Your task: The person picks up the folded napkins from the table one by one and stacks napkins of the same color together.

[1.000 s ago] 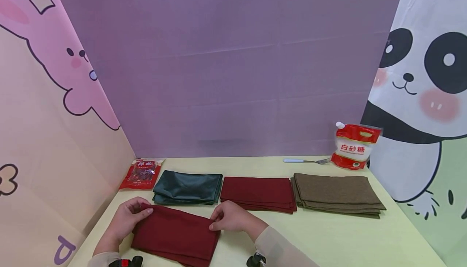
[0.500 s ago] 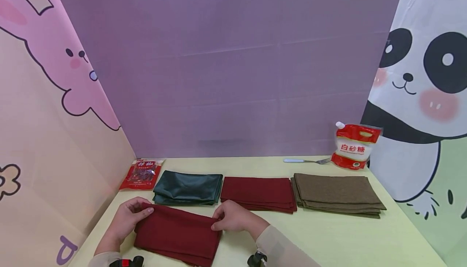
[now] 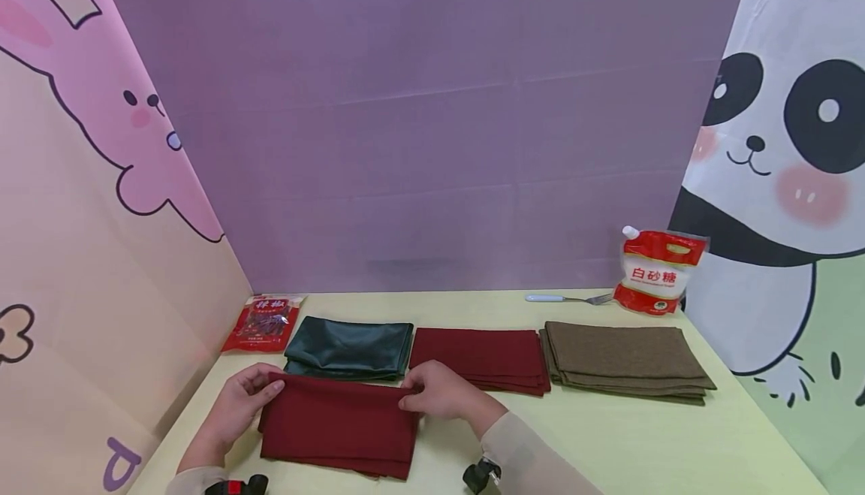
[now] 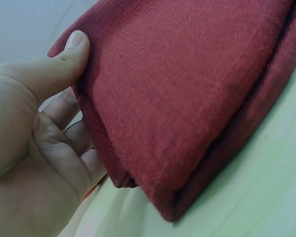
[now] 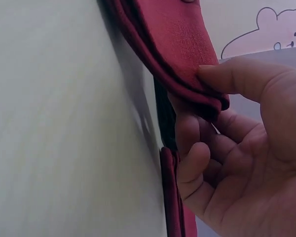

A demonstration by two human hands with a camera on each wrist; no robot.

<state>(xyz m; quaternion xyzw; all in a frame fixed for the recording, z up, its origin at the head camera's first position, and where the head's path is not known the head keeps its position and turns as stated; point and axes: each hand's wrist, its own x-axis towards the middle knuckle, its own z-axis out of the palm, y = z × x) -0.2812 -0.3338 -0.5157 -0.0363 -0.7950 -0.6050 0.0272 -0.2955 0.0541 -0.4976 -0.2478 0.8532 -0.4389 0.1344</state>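
Observation:
A folded dark red cloth [image 3: 338, 427] spans both hands at the front left of the table. My left hand [image 3: 236, 408] pinches its far left corner, thumb on top and fingers underneath, as the left wrist view shows up close on the cloth [image 4: 177, 98]. At the far right corner my right hand [image 3: 449, 397] pinches the layered edge between thumb and fingers; in the right wrist view the cloth [image 5: 182, 44] hangs from that grip. Behind it lie a folded dark green cloth [image 3: 348, 345] and a second folded dark red cloth [image 3: 480, 356].
A folded brown cloth [image 3: 625, 356] lies on the right of the table [image 3: 608, 442]. At the back left is a red packet [image 3: 263, 322]. A fork [image 3: 568, 299] and a red-and-white sugar pouch [image 3: 658, 270] are at the back right. Printed curtains enclose the table.
Both hands have shifted slightly right with the held red cloth. Its front edge has swung away from the table's front, and the cloth now lies straighter.

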